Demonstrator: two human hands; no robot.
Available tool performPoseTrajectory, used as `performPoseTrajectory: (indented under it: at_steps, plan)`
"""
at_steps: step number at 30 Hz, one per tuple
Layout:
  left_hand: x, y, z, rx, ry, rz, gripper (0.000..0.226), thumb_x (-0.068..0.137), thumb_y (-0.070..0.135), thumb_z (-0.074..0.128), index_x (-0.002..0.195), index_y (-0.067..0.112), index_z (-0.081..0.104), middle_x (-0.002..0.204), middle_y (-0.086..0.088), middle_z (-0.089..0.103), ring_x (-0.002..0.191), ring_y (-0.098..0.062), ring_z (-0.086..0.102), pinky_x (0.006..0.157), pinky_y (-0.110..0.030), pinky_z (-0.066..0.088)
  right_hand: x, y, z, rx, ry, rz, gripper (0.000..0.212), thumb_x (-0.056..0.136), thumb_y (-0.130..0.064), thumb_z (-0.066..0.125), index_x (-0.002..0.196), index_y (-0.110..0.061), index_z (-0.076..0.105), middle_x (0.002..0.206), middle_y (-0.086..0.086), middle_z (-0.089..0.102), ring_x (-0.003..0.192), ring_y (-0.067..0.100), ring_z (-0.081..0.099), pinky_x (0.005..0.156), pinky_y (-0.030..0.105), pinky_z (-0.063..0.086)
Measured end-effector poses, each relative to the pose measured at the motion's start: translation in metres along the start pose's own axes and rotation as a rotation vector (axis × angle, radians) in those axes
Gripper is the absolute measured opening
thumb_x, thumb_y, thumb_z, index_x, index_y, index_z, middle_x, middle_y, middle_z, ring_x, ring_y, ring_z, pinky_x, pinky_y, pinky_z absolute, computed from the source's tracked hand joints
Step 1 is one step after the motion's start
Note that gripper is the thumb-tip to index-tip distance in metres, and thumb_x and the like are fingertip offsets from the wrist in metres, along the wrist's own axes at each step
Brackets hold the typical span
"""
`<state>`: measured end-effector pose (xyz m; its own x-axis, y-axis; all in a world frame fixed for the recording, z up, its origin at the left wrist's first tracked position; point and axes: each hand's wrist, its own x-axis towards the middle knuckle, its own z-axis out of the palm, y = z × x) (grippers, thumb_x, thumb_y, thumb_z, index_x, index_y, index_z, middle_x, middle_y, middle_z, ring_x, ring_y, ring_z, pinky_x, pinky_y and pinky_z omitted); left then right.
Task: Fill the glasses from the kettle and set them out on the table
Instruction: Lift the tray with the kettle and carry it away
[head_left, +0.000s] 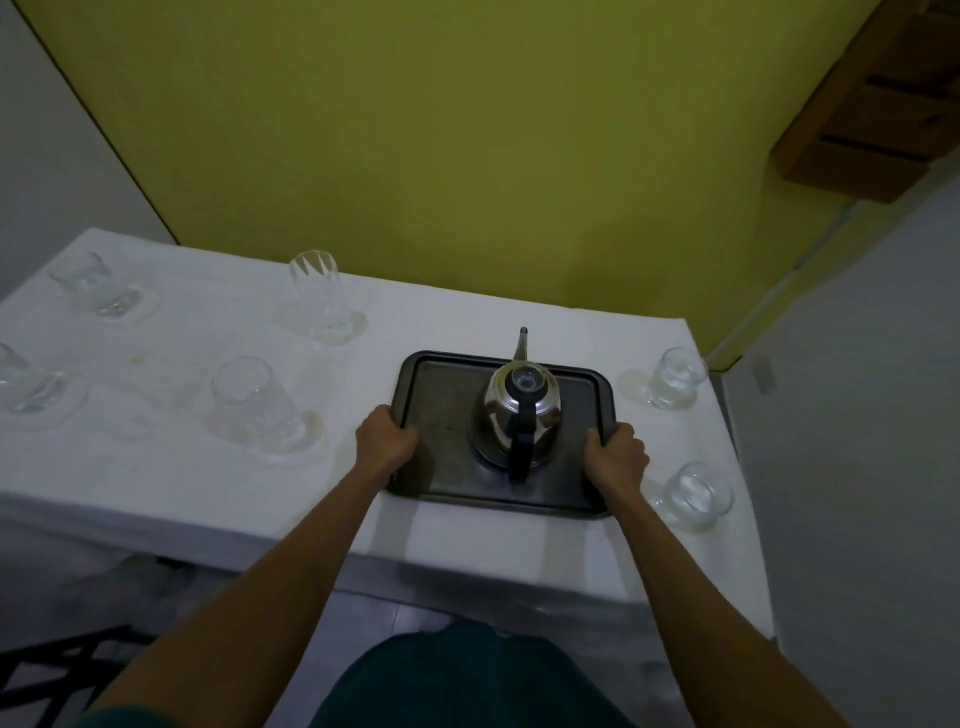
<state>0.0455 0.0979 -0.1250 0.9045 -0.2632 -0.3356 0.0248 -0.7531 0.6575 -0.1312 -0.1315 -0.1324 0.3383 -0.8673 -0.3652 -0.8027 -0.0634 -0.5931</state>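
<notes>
A shiny steel kettle (522, 410) with a black handle and lid knob stands on a dark rectangular tray (441, 384), its spout pointing away from me. My left hand (387, 441) grips the tray's left rim and my right hand (615, 457) grips its right rim. The tray lies on the white-clothed table (208, 488) near the front edge. Several clear glasses stand around it on pale coasters: two to the right (675, 382) (693, 493), one tall glass at the back (317, 293), one left of the tray (257, 405), and two at the far left (96, 283) (23, 382).
A yellow wall rises behind the table. A wooden shelf (872, 119) hangs at the upper right. A grey wall or door stands close to the table's right side. A dark chair frame (52, 670) shows at the lower left, below the table edge.
</notes>
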Motion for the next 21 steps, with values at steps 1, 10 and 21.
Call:
performPoseTrajectory:
  at_steps: [1,10,21]
  plan:
    - [-0.001,0.002,0.001,-0.047,0.004,-0.055,0.028,0.087,0.017,0.059,0.108,-0.002,0.056,0.103,-0.019,0.060,0.091,-0.030,0.057,0.068,-0.033,0.041,-0.001,0.000,0.003,0.057,0.030,0.019,0.047,0.098,-0.033,0.055,0.132,-0.002,0.050,0.135,0.026,0.053,0.125,0.046,0.047,0.105,0.050,0.038]
    - [-0.057,-0.046,-0.004,-0.246,0.125,-0.400,0.042,0.085,0.029,0.060,0.117,0.003,0.057,0.114,-0.017,0.061,0.101,-0.033,0.059,0.075,-0.038,0.050,-0.026,0.009,0.031,0.249,0.027,0.098,0.056,0.086,-0.023,0.068,0.138,-0.009,0.054,0.134,0.023,0.058,0.123,0.045,0.054,0.105,0.051,0.045]
    - [-0.156,-0.168,-0.078,-0.642,0.448,-0.644,0.020,0.078,0.028,0.060,0.081,0.009,0.059,0.083,-0.010,0.062,0.075,-0.024,0.059,0.061,-0.028,0.045,-0.128,-0.028,0.105,0.316,-0.317,-0.088,0.043,0.074,-0.009,0.057,0.114,0.000,0.068,0.104,0.011,0.070,0.090,0.031,0.065,0.076,0.032,0.051]
